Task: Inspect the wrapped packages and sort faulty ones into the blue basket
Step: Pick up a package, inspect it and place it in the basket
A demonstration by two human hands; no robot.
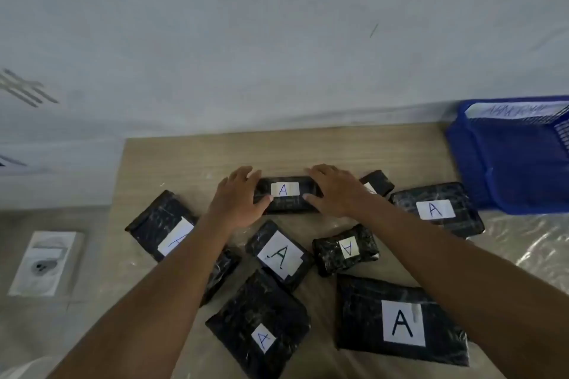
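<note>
Bench [191,157] carries black wrapped packages, labels up for reading. Basket [508,163] sits well right of the grip, beyond it, ready for rejects. Package [286,203] under inspection is clamped endwise: left hand [237,200] and right hand [335,194] curl round opposite ends, leaving its label exposed.

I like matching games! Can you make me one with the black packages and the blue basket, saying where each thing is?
Things:
1. Blue basket
2. Package in both hands
3. Biggest-label package
4. White box

Places:
a. near edge, right
b. far right corner
c. off the table, left
d. far middle

Pairs: 1-b, 2-d, 3-a, 4-c
</note>
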